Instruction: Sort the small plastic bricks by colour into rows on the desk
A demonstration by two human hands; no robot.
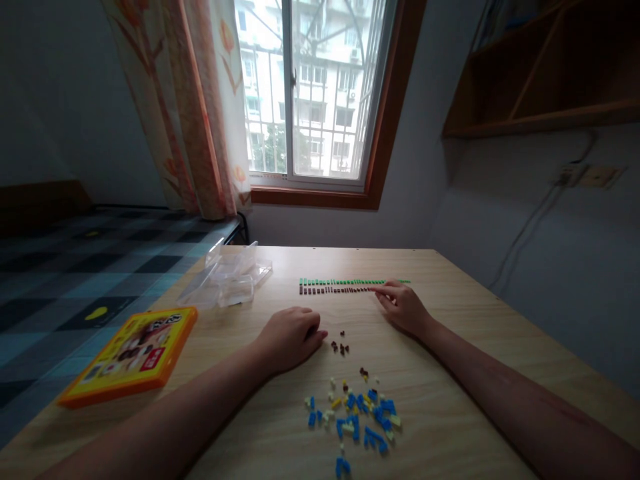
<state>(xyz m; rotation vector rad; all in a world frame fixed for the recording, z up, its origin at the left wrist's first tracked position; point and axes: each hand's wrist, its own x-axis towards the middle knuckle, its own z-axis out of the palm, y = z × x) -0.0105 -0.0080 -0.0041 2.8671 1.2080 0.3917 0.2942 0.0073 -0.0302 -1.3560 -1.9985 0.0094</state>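
Observation:
My right hand (404, 307) rests on the wooden table (450, 280), its forefinger stretched left to touch the right end of a row of tiny dark brown bricks (333, 290). A row of tiny green bricks (345, 282) lies just behind that row. My left hand (290, 337) lies knuckles up on the table with its fingers curled under, close to a few loose brown bricks (340, 347). What the curled fingers hold, if anything, is hidden. A scatter of blue, white and yellow bricks (357, 417) lies nearer to me.
A clear plastic box with its lid open (227, 277) stands at the back left of the table. An orange and yellow box (133, 353) lies at the left edge. A bed with a checked cover (75, 267) is on the left, a window (315, 93) behind.

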